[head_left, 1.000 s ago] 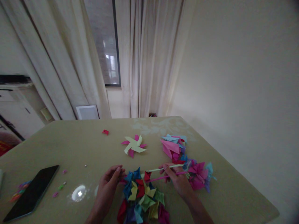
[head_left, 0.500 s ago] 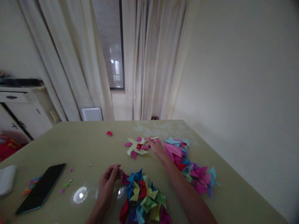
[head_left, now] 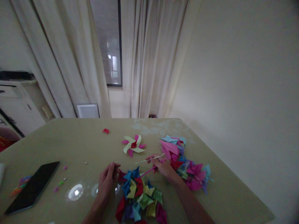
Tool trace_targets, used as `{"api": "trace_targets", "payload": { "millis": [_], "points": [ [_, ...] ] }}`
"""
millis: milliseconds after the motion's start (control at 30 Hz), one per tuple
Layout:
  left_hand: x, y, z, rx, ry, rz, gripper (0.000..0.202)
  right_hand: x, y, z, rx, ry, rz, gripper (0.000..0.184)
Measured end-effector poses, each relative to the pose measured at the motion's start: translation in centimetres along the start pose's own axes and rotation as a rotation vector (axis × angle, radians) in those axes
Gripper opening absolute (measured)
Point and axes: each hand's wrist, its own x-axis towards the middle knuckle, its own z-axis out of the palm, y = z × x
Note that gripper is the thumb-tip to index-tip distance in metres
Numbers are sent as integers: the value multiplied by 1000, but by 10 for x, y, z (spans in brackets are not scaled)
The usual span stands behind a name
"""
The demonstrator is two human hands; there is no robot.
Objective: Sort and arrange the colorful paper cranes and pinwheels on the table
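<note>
My right hand (head_left: 163,167) is closed on two thin sticks, one white (head_left: 149,159) and one pink (head_left: 149,170), held just above the table. My left hand (head_left: 106,180) is pinched on the left edge of a pile of folded paper pieces (head_left: 140,196) in blue, yellow, red and green. A cream and pink paper pinwheel (head_left: 133,145) with a red centre lies flat beyond the hands. To the right sits a heap of pink, teal and purple paper pinwheels (head_left: 184,161).
A dark phone (head_left: 32,186) lies at the left on the tan table (head_left: 81,146), with small coloured bits (head_left: 59,183) beside it. A red paper scrap (head_left: 106,131) lies farther back. Curtains, a window and a white cabinet stand behind the table.
My right hand reached out to the cream pinwheel and came back toward me with the sticks. A red piece now sits at the pinwheel's centre. The left hand stayed put.
</note>
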Motion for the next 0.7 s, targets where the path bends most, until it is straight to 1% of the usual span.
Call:
{"api": "trace_targets", "payload": {
  "millis": [67,133,200,300,400,467,600,700],
  "points": [
    [-1,0,-1,-6,21,-10,76,3,4,10,-10,-27,-9,51],
    [2,-1,-6,-4,47,14,75,6,2,14,-20,-32,-30,49],
    [6,-3,-11,0,71,38,75,9,-4,12,-32,-13,-61,48],
    [10,-5,-13,-11,92,50,74,19,-18,2,-50,59,-120,50],
    [9,-5,-10,-22,110,34,74,39,-31,-7,-62,162,-178,55],
    [7,-4,-8,-13,115,33,76,57,-37,-8,-67,221,-198,57],
    [8,-5,-10,-3,122,38,80,89,-38,1,-62,319,-190,57],
    [10,-8,-14,-20,112,34,78,98,-37,10,-45,326,-167,54]
  ]
}}
